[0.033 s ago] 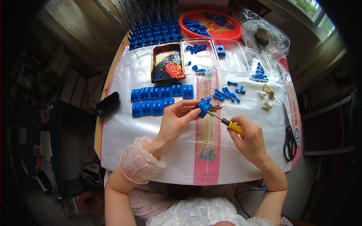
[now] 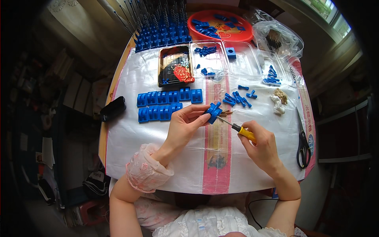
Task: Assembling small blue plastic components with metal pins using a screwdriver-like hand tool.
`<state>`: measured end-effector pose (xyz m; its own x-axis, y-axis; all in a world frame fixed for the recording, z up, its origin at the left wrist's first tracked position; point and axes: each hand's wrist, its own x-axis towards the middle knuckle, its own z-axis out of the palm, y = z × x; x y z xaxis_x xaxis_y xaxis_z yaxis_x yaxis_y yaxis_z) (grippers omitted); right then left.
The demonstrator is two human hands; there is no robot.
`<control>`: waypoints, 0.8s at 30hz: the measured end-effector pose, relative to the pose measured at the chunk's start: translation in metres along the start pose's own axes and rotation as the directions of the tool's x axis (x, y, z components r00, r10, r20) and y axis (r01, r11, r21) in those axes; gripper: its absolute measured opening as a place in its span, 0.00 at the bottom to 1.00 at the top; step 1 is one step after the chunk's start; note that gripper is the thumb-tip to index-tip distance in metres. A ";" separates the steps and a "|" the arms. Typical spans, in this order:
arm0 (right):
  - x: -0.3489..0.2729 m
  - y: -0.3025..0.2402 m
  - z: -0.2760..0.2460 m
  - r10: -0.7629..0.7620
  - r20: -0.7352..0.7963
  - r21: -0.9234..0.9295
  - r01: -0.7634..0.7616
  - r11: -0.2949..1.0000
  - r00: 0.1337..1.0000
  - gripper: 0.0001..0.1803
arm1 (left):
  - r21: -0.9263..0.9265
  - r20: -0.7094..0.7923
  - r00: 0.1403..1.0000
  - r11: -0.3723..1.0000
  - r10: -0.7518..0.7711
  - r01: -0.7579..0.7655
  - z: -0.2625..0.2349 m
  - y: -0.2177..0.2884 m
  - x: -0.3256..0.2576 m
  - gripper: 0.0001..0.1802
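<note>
Over the middle of the table my left hand (image 2: 187,120) pinches a blue plastic part (image 2: 214,111) between thumb and fingers. My right hand (image 2: 258,143) is closed round the yellow and black handle of a screwdriver (image 2: 246,133). Its thin metal shaft points up and left, with the tip at the blue part's lower right side; whether it touches is too small to tell. Just behind the part lie some brass-coloured pins (image 2: 226,113). Several small blue spool-shaped pieces (image 2: 237,98) are scattered beyond my hands. Two rows of blue blocks (image 2: 160,113) stand left of the part.
Clear plastic trays (image 2: 244,65) and a black tray (image 2: 175,65) stand farther back. Behind them are blue blocks with upright springs (image 2: 162,35) and a red basin (image 2: 221,35) of blue parts. Black scissors (image 2: 303,148) lie right, a crumpled cloth (image 2: 278,103) nearer, a black case (image 2: 113,109) left.
</note>
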<state>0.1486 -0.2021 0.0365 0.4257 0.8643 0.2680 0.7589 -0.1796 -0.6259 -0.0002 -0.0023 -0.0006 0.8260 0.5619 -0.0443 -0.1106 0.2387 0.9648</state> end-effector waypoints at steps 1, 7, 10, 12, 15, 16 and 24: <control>0.001 -0.001 -0.001 0.000 0.001 0.008 0.000 1.000 1.000 0.11 | -0.004 -0.003 1.000 1.000 -0.002 0.002 0.000 0.000 0.000 0.17; 0.003 -0.006 -0.002 -0.039 -0.040 0.007 0.039 0.999 0.998 0.12 | -0.007 -0.027 1.000 1.000 0.007 -0.007 0.000 0.001 0.000 0.16; 0.003 -0.002 -0.001 -0.083 -0.068 -0.027 0.081 0.996 0.994 0.12 | 0.008 -0.048 0.999 1.000 0.015 -0.014 0.000 0.001 0.001 0.16; 0.005 -0.003 -0.003 -0.129 -0.085 -0.074 0.122 0.990 0.988 0.12 | 0.025 -0.070 0.997 1.000 0.020 -0.019 0.000 0.001 0.000 0.16; 0.004 -0.009 -0.006 -0.115 -0.078 -0.065 0.110 0.992 0.990 0.13 | 0.029 -0.082 0.996 0.999 0.026 -0.024 0.000 0.002 0.000 0.15; 0.004 -0.009 -0.005 -0.122 -0.082 -0.053 0.118 0.992 0.989 0.14 | 0.026 -0.082 0.996 0.999 0.026 -0.024 0.000 0.002 0.000 0.15; 0.006 -0.009 -0.006 -0.193 -0.139 -0.034 0.190 0.981 0.971 0.19 | 0.013 -0.054 0.998 1.000 0.022 -0.021 0.000 0.002 -0.001 0.15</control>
<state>0.1472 -0.1984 0.0476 0.3360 0.8086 0.4830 0.8420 -0.0281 -0.5387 -0.0007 -0.0024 0.0012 0.7923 0.6090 -0.0371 -0.1207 0.2161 0.9689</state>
